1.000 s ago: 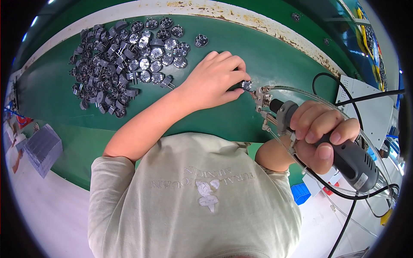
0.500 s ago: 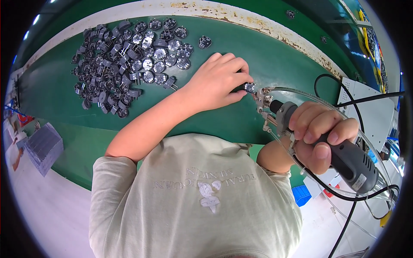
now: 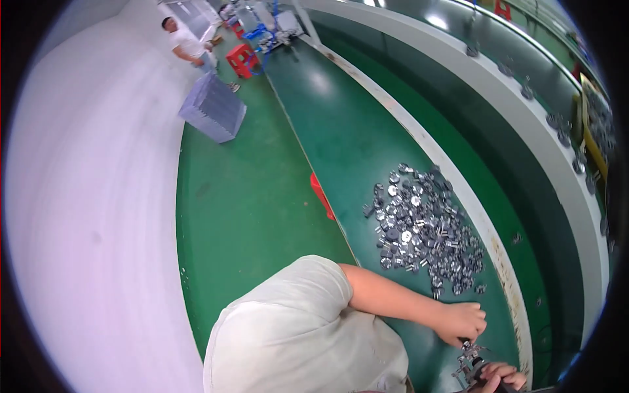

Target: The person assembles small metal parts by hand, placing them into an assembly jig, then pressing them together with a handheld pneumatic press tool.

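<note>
On the green work table point(image 3: 314, 111), my left hand point(image 3: 460, 321) is closed, its fingers curled over a small dark plug part point(image 3: 465, 341) that is mostly hidden. The tip of a powered screwdriver point(image 3: 472, 361), with metal fittings at its nose, meets that part or stops just beside it; I cannot tell which. My right hand point(image 3: 503, 376) wraps round the screwdriver's dark body at the lower edge of the picture. Just beyond my left hand spreads a heap of dark grey round plug parts point(image 3: 429, 229) with metal pins and shiny faces.
A pale raised rail point(image 3: 419, 128) borders the table's right side, with a conveyor carrying spaced parts point(image 3: 560, 124) beyond. Left of the table are a grey-lilac box point(image 3: 213, 108), a red stool point(image 3: 243, 60) and a person point(image 3: 190, 44) standing far off.
The view has swung left, showing the length of the table and the floor. My hands now appear at the lower right, still on the plug part and the screwdriver.
</note>
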A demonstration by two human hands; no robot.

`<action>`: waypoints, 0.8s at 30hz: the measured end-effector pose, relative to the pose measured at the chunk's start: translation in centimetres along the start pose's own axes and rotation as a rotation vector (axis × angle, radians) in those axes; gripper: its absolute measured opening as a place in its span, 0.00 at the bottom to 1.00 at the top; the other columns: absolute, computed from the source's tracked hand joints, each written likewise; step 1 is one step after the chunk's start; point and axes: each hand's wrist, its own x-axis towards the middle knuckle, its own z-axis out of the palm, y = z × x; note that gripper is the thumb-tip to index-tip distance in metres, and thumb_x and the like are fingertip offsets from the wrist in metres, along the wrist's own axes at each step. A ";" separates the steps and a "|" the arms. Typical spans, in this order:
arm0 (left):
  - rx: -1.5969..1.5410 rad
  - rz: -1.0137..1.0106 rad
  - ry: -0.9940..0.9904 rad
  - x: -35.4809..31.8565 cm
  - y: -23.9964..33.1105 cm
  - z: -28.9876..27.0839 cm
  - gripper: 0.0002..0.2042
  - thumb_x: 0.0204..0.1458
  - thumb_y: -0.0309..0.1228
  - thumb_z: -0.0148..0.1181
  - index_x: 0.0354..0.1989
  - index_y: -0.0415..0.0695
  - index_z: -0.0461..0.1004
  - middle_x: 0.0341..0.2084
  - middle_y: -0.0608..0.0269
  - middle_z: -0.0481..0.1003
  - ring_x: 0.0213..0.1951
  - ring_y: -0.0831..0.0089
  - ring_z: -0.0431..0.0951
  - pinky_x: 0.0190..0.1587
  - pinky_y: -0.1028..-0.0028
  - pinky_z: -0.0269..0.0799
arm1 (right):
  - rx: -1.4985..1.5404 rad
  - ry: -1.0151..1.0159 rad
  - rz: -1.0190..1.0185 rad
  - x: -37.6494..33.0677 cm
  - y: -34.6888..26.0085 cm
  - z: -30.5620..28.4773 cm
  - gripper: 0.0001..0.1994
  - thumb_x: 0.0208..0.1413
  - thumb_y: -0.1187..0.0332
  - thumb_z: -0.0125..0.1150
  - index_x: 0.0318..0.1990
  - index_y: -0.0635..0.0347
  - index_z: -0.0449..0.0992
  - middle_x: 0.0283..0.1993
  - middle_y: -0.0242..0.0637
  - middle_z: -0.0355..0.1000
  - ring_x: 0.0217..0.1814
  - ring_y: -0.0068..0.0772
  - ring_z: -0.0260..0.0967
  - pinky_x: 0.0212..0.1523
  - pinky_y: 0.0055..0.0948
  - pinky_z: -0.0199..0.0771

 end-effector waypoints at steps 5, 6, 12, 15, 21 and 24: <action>-0.034 0.012 -0.043 -0.3 -0.4 0.3 0.13 0.31 0.40 0.68 0.28 0.53 0.78 0.32 0.72 0.68 0.39 0.69 0.66 0.41 0.67 0.56 | 0.903 -0.792 -0.988 7.3 4.1 -0.7 0.18 0.53 0.75 0.64 0.46 0.61 0.60 0.30 0.47 0.69 0.24 0.37 0.68 0.26 0.36 0.75; -0.055 0.013 -0.047 -0.2 -0.4 0.3 0.12 0.31 0.38 0.67 0.28 0.53 0.78 0.32 0.71 0.69 0.39 0.68 0.66 0.41 0.68 0.56 | 0.920 -0.759 -1.001 7.2 3.7 -0.4 0.18 0.54 0.77 0.63 0.46 0.62 0.60 0.29 0.48 0.69 0.23 0.37 0.67 0.25 0.36 0.74; -0.172 -0.102 0.003 -0.8 -1.0 -1.1 0.11 0.32 0.35 0.63 0.27 0.48 0.76 0.31 0.65 0.69 0.39 0.64 0.69 0.42 0.65 0.62 | 0.072 0.023 -0.241 1.8 -5.1 0.9 0.16 0.55 0.77 0.62 0.47 0.63 0.61 0.29 0.47 0.70 0.24 0.38 0.69 0.26 0.36 0.76; -0.206 -0.110 -0.064 0.3 -0.6 -2.7 0.11 0.34 0.34 0.62 0.28 0.44 0.76 0.29 0.60 0.73 0.37 0.58 0.73 0.40 0.61 0.68 | 0.059 0.039 -0.287 1.5 -5.4 0.6 0.16 0.56 0.76 0.61 0.47 0.63 0.62 0.30 0.48 0.70 0.25 0.39 0.70 0.26 0.37 0.77; -0.104 -0.202 0.016 2.4 0.3 -10.6 0.11 0.37 0.32 0.60 0.30 0.41 0.76 0.24 0.53 0.75 0.30 0.52 0.76 0.31 0.58 0.71 | 0.108 0.145 -0.368 1.6 -4.5 0.3 0.15 0.57 0.74 0.60 0.47 0.62 0.62 0.30 0.49 0.71 0.25 0.39 0.70 0.26 0.37 0.77; 0.023 -0.338 0.125 3.0 -0.1 -15.9 0.11 0.36 0.32 0.61 0.29 0.42 0.77 0.24 0.54 0.76 0.29 0.55 0.77 0.32 0.59 0.73 | 0.112 0.194 -0.370 2.2 -3.3 1.0 0.14 0.58 0.73 0.59 0.46 0.61 0.60 0.27 0.45 0.68 0.24 0.37 0.69 0.26 0.34 0.76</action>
